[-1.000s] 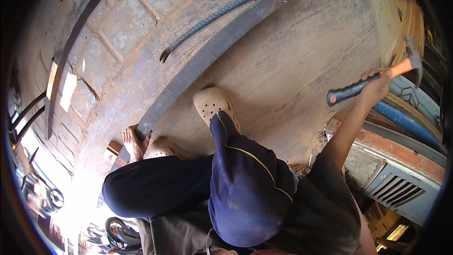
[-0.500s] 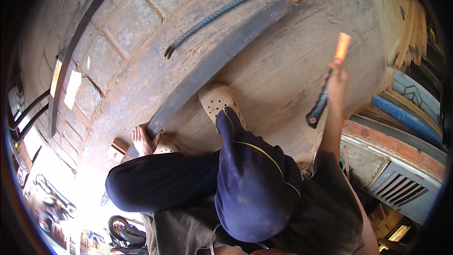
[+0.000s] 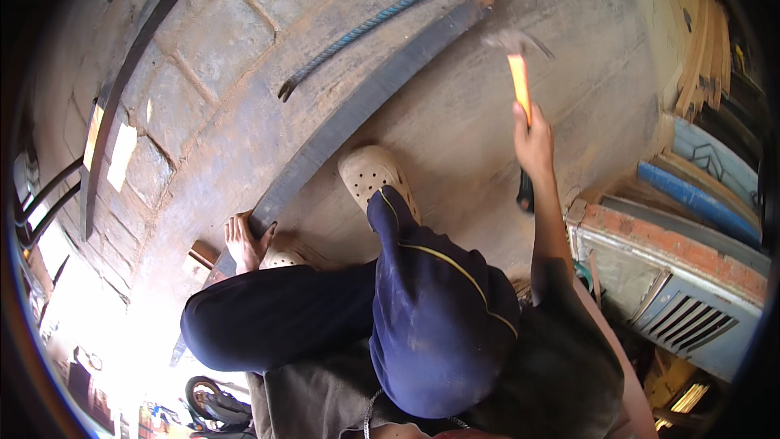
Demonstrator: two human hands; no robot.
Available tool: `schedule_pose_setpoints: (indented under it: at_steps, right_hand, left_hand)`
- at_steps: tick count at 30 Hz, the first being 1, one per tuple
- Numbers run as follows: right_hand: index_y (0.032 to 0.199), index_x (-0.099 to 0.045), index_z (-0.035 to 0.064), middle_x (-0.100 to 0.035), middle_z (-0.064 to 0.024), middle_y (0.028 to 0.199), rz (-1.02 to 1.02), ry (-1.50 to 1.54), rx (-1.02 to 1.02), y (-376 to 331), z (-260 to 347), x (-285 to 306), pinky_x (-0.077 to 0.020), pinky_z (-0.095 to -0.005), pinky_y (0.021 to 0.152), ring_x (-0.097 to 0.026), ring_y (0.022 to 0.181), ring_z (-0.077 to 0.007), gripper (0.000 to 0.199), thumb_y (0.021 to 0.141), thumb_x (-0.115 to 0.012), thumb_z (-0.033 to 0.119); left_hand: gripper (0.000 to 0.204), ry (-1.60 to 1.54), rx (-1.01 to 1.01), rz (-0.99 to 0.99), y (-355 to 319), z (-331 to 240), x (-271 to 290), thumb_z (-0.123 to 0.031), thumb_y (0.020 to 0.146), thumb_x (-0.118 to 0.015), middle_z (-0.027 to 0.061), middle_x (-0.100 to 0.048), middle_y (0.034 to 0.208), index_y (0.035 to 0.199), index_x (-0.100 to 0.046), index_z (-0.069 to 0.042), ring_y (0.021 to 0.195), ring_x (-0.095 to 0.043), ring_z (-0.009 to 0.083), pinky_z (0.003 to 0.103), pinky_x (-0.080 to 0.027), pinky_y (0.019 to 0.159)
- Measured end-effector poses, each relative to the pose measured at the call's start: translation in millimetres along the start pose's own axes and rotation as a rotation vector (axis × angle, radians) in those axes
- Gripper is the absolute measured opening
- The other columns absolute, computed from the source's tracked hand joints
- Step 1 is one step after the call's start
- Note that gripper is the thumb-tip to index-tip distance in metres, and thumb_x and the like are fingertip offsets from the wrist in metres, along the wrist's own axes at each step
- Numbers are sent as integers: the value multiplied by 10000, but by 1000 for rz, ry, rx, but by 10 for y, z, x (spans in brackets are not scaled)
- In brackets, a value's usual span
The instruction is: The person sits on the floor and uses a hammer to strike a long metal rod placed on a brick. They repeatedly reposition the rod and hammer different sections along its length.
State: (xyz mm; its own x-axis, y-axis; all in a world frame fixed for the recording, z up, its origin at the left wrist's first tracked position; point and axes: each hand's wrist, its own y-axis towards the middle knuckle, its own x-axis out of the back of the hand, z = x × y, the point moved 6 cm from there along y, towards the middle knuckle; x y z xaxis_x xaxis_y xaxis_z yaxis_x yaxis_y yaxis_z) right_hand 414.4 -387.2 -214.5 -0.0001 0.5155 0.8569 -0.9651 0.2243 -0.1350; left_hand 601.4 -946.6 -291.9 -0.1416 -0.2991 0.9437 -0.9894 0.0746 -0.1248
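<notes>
My right hand (image 3: 535, 145) is wrapped round the handle of a claw hammer (image 3: 519, 85), orange near the head and black at the grip. The hammer's head is slightly blurred, raised just right of the far end of a long dark grey timber beam (image 3: 366, 110) and apart from it. That far end has a rough brown tip. My left hand (image 3: 244, 242) grips the beam's near part, thumb on one side and fingers on the other. A blue twisted pry bar (image 3: 382, 20) with a forked tip lies left of the beam.
My beige clog (image 3: 375, 175) stands beside the beam on the dusty floor. A small wood block (image 3: 202, 254) lies near my left hand. Stacked boards (image 3: 707, 65) and a worn cabinet-like panel with slats (image 3: 686, 313) line the right. A motorcycle (image 3: 219, 402) stands at lower left.
My right hand has swung the hammer leftward, bringing its head nearer the beam's far end. My left hand keeps its hold on the beam.
</notes>
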Motion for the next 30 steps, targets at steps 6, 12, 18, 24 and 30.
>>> schedule_pose_setpoints:
  at_steps: [6, 12, 18, 24, 30]
  right_hand:
    - [848, -506, 88, -468, 13, 580, -212, 311, -313, -179, -59, 815, -376, -230, 413, -455, 448, -75, 369, 1013, -400, 400]
    - [882, -450, 34, -508, -37, 655, -753, 556, -114, 196, 384, 1586, -441, -253, 467, -523, 519, -122, 337, 1021, -366, 330]
    - [865, -535, -18, -548, -113, 630, -36, -81, -25, 283, 190, -386, -465, -436, 571, -589, 594, -273, 343, 974, -473, 301]
    - [863, -506, 85, -454, 27, 552, -10, 199, -226, -368, -97, -52, -362, -224, 377, -443, 418, -54, 375, 1002, -417, 422]
    - [843, -470, 77, -468, 1, 590, -422, 263, -146, 11, 334, 1204, -383, -242, 401, -463, 441, -97, 406, 1018, -353, 424]
  left_hand:
    - [606, 19, 25, 1, -67, 4, 142, -418, 671, -786, 136, -563, 950, 1052, -533, -20, 893, -545, 326, 428, -427, 827]
    - [611, 16, 37, 17, -67, 47, 127, -408, 671, -788, 135, -558, 966, 1062, -524, -20, 900, -539, 323, 424, -421, 836]
    - [582, -3, 57, 30, 7, 19, 43, -385, 683, -789, 136, -562, 961, 1053, -533, -15, 898, -541, 320, 416, -420, 830]
    - [548, 82, -43, -25, -17, -42, 41, -401, 699, -780, 149, -561, 893, 1004, -547, -10, 840, -550, 333, 424, -439, 782]
    - [567, -2, 63, -25, -140, 3, 65, -394, 690, -779, 144, -556, 936, 1036, -532, -20, 871, -538, 330, 423, -425, 812]
